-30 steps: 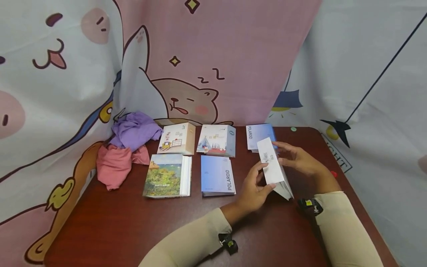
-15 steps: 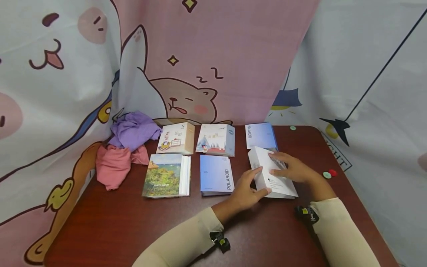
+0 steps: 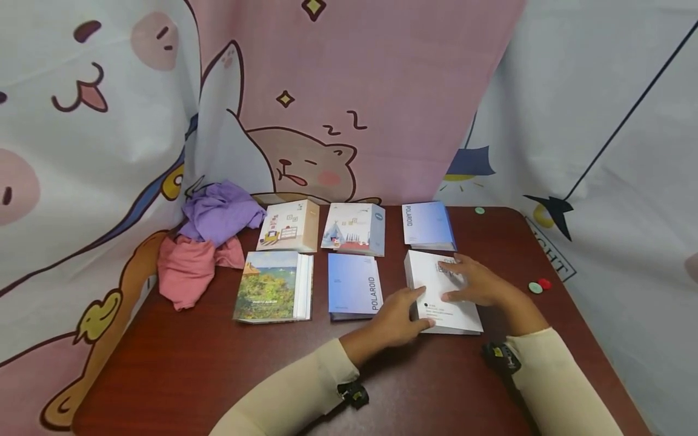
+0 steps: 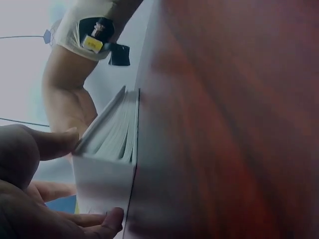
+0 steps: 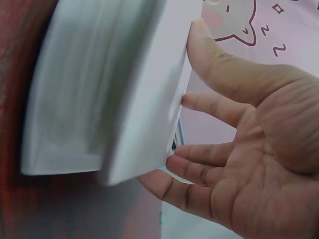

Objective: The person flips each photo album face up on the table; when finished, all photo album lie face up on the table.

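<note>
A white album (image 3: 428,272) lies flat on the dark red table (image 3: 218,369), to the right of a blue POLAROID album (image 3: 353,284). My left hand (image 3: 408,311) holds its near left corner, thumb on the cover and fingers at the near edge. The left wrist view shows the album's page block (image 4: 107,164) between my thumb (image 4: 50,144) and a fingertip (image 4: 110,219). My right hand (image 3: 473,282) rests flat on the cover with straight fingers. The right wrist view shows that palm (image 5: 244,169) against the white cover (image 5: 139,94).
A landscape photo album (image 3: 272,286) lies left of the POLAROID one. Behind stand two illustrated albums (image 3: 289,225) (image 3: 354,229) and another blue album (image 3: 428,224). Purple cloth (image 3: 220,212) and pink cloth (image 3: 188,266) lie at the back left. Small red and green discs (image 3: 540,284) sit right.
The white album was held up tilted between both hands; it has come down flat onto the table. My right hand moved onto its cover, my left to its near corner.
</note>
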A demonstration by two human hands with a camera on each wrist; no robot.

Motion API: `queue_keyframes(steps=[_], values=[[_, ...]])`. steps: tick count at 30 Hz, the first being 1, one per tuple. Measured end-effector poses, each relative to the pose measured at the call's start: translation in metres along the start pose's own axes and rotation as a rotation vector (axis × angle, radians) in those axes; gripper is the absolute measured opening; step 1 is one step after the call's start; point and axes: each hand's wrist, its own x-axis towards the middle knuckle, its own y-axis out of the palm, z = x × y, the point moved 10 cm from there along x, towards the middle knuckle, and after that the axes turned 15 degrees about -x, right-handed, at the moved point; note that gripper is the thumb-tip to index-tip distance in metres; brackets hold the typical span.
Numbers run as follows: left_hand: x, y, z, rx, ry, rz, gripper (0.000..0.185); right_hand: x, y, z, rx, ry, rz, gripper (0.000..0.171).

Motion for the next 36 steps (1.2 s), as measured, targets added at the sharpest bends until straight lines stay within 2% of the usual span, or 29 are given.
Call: queue_keyframes(steps=[1,2,6,10,14,18,22,27,31,36], values=[[0.0,-0.002,0.0,0.005,0.001,0.006,0.074,0.0,0.001,0.0,0.0,0.008,0.014,0.096],[-0.003,-0.009,-0.007,-0.018,-0.01,0.023,0.072,0.001,0.001,-0.001,-0.003,0.015,0.024,0.098],[-0.004,-0.029,-0.01,-0.025,-0.035,0.016,0.072,0.003,-0.007,-0.001,-0.021,0.046,0.05,0.104],[-0.001,-0.062,-0.01,-0.082,-0.073,-0.047,0.072,0.007,-0.026,0.01,-0.039,0.052,0.041,0.106],[0.006,-0.107,-0.004,-0.124,-0.063,-0.154,0.072,0.019,-0.042,0.026,-0.055,0.024,0.032,0.104],[0.011,-0.15,0.019,-0.098,-0.11,-0.236,0.07,0.037,-0.047,0.049,-0.075,-0.029,0.046,0.1],[0.012,-0.186,0.049,-0.07,-0.199,-0.264,0.068,0.058,-0.046,0.077,-0.066,-0.096,0.059,0.094],[0.013,-0.227,0.082,-0.044,-0.27,-0.291,0.068,0.082,-0.048,0.109,-0.043,-0.191,0.018,0.087],[0.011,-0.251,0.106,-0.01,-0.304,-0.286,0.068,0.099,-0.048,0.137,-0.021,-0.275,-0.013,0.081],[0.005,-0.266,0.137,0.11,-0.382,-0.246,0.071,0.12,-0.042,0.166,0.005,-0.325,-0.017,0.071]])
